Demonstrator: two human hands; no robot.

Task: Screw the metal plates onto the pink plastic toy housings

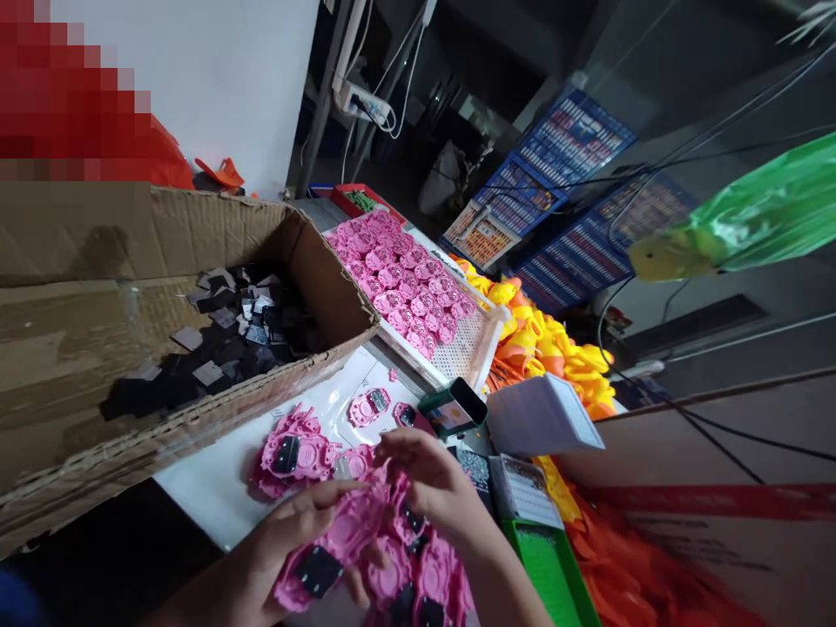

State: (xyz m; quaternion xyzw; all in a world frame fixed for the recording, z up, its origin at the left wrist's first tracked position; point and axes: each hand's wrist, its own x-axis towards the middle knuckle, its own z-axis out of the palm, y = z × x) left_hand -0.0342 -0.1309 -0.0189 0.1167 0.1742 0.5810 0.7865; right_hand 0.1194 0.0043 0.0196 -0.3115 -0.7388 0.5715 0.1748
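My left hand (293,531) is closed round a pink moulded plastic part (353,522) that carries a square black piece (320,570) at its near end. Close beside it, my right hand (434,483) curls its fingers and thumb over the far end of the pink parts; its fingertips are partly hidden. Under and between both hands lies a cluster of more pink parts (434,575) with black pieces on them. Just beyond my left hand, a pile of pink parts (297,453) rests on the white work surface (209,488).
A cardboard box (333,357) with loose black squares stands at the left. Behind are a white tray (480,340) of pink parts and yellow-orange items (555,348). To the right are a dark green container (453,407), a white box (542,414) and a green tray (549,566).
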